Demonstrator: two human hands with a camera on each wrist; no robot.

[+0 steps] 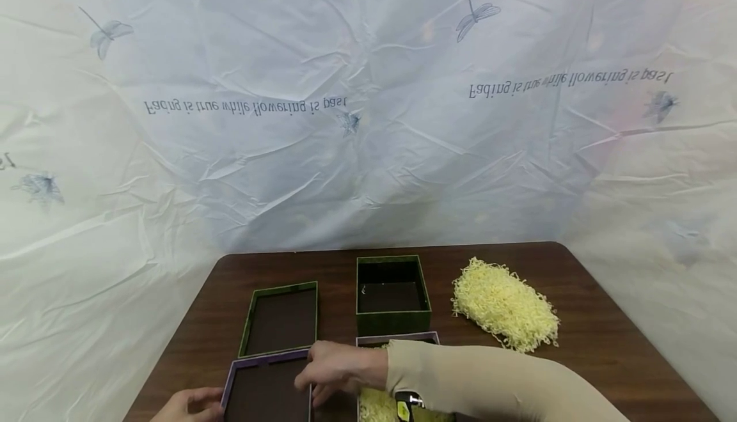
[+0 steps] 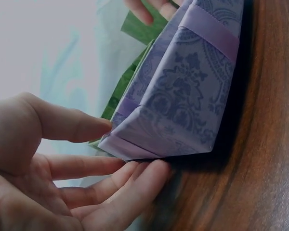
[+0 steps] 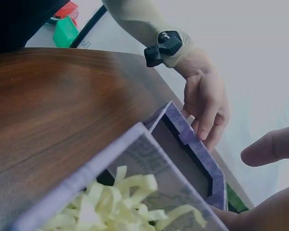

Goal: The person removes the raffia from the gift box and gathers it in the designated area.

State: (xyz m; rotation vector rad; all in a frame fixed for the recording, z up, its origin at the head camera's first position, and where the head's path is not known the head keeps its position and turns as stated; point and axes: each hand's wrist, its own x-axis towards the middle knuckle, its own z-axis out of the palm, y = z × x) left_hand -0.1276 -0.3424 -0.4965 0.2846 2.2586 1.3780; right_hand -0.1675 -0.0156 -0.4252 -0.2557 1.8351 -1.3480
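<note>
A shallow purple patterned box lid (image 1: pixel 267 389) lies hollow side up at the table's front left. My left hand (image 1: pixel 192 405) holds its left corner, thumb (image 2: pixel 82 126) on the rim and fingers curled at the lower edge. At the lid's right side is my right hand (image 1: pixel 340 367). In the right wrist view, its thumb (image 3: pixel 267 148) stands away from the lid, and its fingers are partly hidden behind the box wall. Under my right forearm sits the purple box (image 1: pixel 397 337), holding pale yellow paper shreds (image 3: pixel 101 204); the sleeve covers much of it.
A shallow green lid (image 1: pixel 285 320) lies just behind the purple one. The deep green box (image 1: pixel 393 321) stands behind the purple box. A heap of yellow paper shreds (image 1: pixel 505 305) rests at the right of the brown table (image 1: pixel 599 345). White printed sheeting (image 1: pixel 368 172) hangs around.
</note>
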